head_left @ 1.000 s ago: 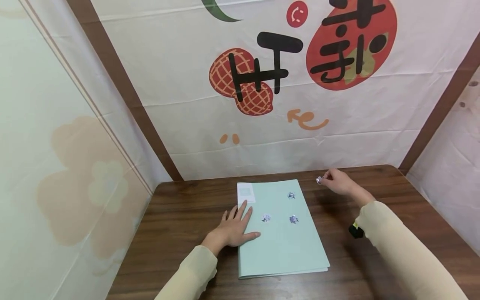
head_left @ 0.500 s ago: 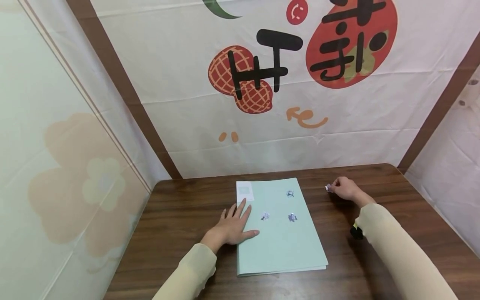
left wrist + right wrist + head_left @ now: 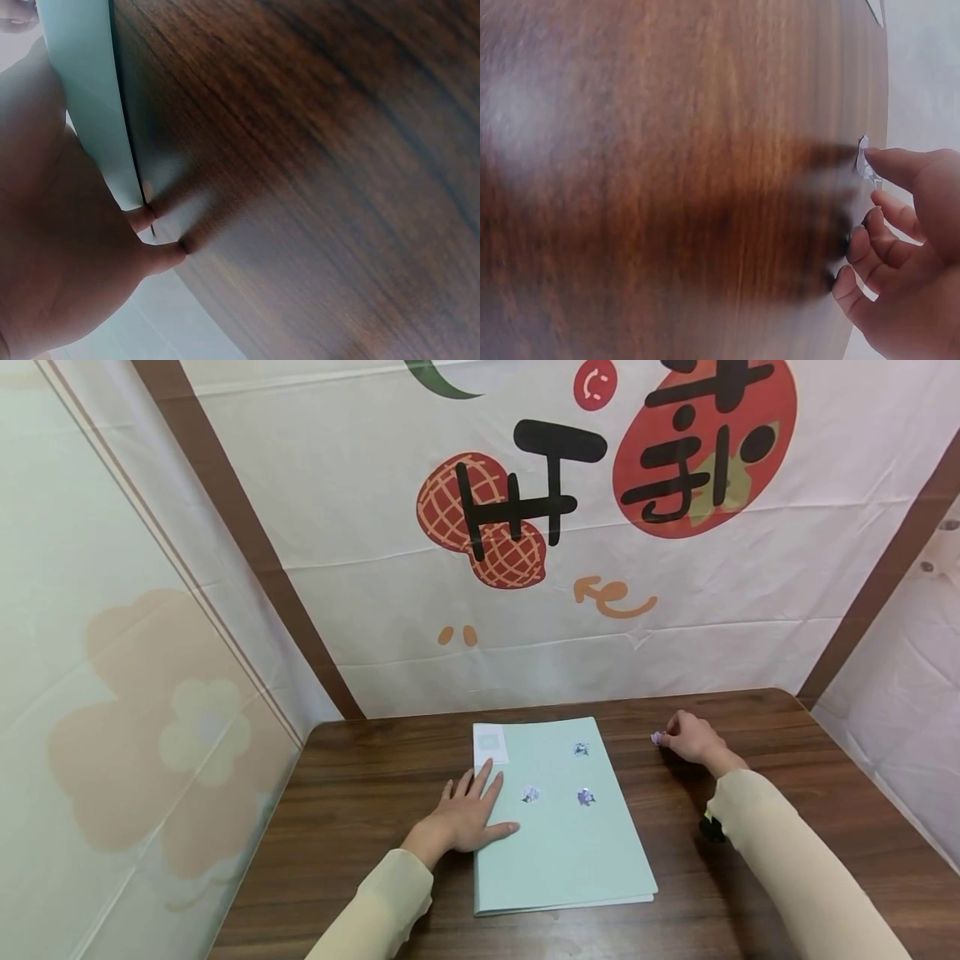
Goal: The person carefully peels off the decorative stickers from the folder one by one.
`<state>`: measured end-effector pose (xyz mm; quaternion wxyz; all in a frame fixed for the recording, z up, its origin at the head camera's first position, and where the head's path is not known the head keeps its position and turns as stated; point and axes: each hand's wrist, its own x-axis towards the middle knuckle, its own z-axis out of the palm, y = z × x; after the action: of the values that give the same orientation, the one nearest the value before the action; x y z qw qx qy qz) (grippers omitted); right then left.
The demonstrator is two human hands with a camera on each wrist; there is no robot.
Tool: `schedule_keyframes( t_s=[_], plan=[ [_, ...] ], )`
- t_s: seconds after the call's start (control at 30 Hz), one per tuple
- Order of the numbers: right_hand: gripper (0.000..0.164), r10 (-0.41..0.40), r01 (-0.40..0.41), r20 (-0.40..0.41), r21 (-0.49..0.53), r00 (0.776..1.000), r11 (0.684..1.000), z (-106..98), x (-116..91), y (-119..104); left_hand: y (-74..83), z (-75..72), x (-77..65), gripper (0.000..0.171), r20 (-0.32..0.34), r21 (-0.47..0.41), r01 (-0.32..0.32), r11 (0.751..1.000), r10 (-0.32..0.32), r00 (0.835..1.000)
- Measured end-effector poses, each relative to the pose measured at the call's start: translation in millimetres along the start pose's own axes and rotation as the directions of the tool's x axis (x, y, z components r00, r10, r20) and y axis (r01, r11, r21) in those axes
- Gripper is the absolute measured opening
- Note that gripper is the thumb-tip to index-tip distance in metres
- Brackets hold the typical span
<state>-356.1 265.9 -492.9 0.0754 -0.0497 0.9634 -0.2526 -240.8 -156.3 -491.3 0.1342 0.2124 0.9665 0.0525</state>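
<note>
A pale mint-green folder (image 3: 562, 852) lies on the wooden table, with a white label (image 3: 491, 743) at its upper left corner. Three small purple-and-white stickers are on its cover: one upper right (image 3: 581, 749), one mid left (image 3: 530, 794) and one mid right (image 3: 586, 797). My left hand (image 3: 467, 818) rests with spread fingers across the folder's left edge; the left wrist view shows two fingertips down at the table. To the right of the folder, my right hand (image 3: 692, 739) pinches another small sticker (image 3: 864, 161) by its edge, close over the tabletop.
A small black object (image 3: 711, 829) with a yellow-green part shows beside the right cuff. The brown wooden table (image 3: 360, 793) ends at the back against a printed white cloth (image 3: 360, 610), with more cloth hanging at both sides.
My right hand has moved slightly right and down toward the table with the sticker, then stayed nearly still. My left hand has kept its place on the folder.
</note>
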Motion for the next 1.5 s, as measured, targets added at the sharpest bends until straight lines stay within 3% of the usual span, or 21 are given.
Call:
schedule_keyframes(
  t_s=[0.4,0.73,0.97,1.27,1.5],
  plan=[
    [0.045,-0.095,0.094,-0.028,-0.049,0.995,0.994,0,5,-31,0.7,-0.9,-1.6,0.089,-0.003,-0.015,-0.001,1.0,0.001,1.0],
    [0.037,-0.25,0.25,-0.025,-0.009,0.968,0.968,15,9,-73,1.2,-2.7,-2.7,0.089,0.002,-0.011,0.003,1.0,-0.003,1.0],
    [0.033,-0.289,0.289,0.012,0.026,0.957,0.957,27,10,-92,-1.7,2.7,-0.1,0.09,0.003,-0.026,-0.001,1.0,0.001,1.0],
    [0.026,-0.338,0.34,0.077,-0.007,0.938,0.941,46,13,-102,-4.8,9.3,3.0,0.091,-0.011,-0.027,0.009,1.0,-0.009,1.0],
    [0.026,-0.313,0.318,0.088,-0.051,0.946,0.947,52,14,-104,-2.0,5.7,0.6,0.089,-0.002,-0.024,0.012,1.0,-0.012,1.0]
  ],
)
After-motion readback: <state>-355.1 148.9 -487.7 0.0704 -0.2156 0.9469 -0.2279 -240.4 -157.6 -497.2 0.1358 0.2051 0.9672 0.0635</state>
